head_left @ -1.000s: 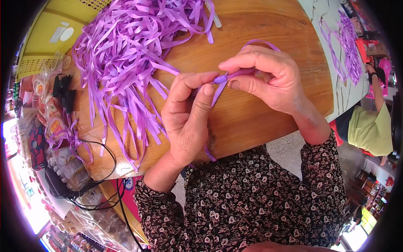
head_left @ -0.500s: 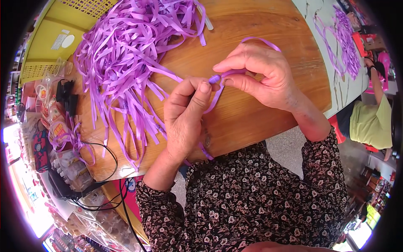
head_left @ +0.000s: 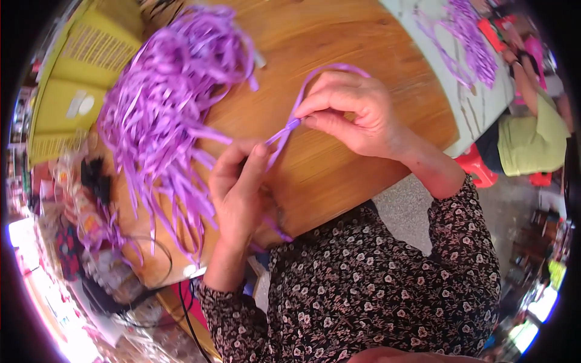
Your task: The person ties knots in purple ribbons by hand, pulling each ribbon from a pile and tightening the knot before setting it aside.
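A thin purple ribbon [head_left: 327, 68] arcs up behind my right hand [head_left: 357, 115] and runs down between both hands. My right thumb and forefinger pinch it at a small purple knot or bead-like piece [head_left: 293, 124], whose exact kind I cannot make out. Lower and to the left, my left hand [head_left: 233, 193] is closed, thumb against forefinger, on the ribbon's other stretch, which looks taut. A large tangled heap of purple ribbons [head_left: 175, 91] lies left of my hands on the wooden table [head_left: 327, 181], with loose ends trailing toward the front edge.
A yellow plastic basket [head_left: 60, 103] stands at the far left. Packaged goods and a black cable [head_left: 169, 260] crowd the table's left edge. On a white marbled table [head_left: 423, 48] at the right lies another purple ribbon bundle [head_left: 469, 42]. A person in a yellow-green top [head_left: 532, 145] is beyond it.
My hands have drawn apart, the left going down and left, so a ribbon stretch now spans them. The small purple piece has passed from my left fingertips to my right. The view has shifted.
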Demonstrator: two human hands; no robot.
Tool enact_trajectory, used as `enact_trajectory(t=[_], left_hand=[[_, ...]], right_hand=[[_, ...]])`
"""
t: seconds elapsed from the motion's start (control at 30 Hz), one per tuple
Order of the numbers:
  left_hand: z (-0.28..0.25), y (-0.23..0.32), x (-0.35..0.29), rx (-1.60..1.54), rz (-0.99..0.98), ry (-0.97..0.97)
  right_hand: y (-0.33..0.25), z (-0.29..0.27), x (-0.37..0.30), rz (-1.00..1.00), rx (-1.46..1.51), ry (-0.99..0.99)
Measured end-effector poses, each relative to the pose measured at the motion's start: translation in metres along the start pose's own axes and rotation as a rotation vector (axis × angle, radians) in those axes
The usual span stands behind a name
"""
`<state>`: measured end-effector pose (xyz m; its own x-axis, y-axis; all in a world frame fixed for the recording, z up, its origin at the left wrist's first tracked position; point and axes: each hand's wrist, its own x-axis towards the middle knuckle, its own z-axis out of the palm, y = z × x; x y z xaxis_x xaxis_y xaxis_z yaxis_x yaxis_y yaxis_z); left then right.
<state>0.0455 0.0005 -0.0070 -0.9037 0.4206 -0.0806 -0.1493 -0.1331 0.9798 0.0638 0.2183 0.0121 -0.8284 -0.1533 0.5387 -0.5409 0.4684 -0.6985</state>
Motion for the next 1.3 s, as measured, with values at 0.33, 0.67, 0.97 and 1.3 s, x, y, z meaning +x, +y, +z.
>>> enact_trajectory(t=[0.33,0.67,0.97,1.3], left_hand=[[0.002,-0.008,0.002,0.229,0.178,0.115],[-0.009,-0.027,0.016,0.294,0.314,0.082],[-0.011,-0.019,0.014,0.38,0.425,0.112],[-0.019,-0.014,0.004,0.32,0.406,0.065]], right_hand=[[0.065,-0.179,-0.028,0.239,-0.378,0.5],[0.08,-0.198,0.007,-0.09,-1.081,0.337],[0.058,0.022,0.071,-0.22,-0.432,-0.127],[0.078,0.067,0.08,-0.199,-0.381,-0.173]])
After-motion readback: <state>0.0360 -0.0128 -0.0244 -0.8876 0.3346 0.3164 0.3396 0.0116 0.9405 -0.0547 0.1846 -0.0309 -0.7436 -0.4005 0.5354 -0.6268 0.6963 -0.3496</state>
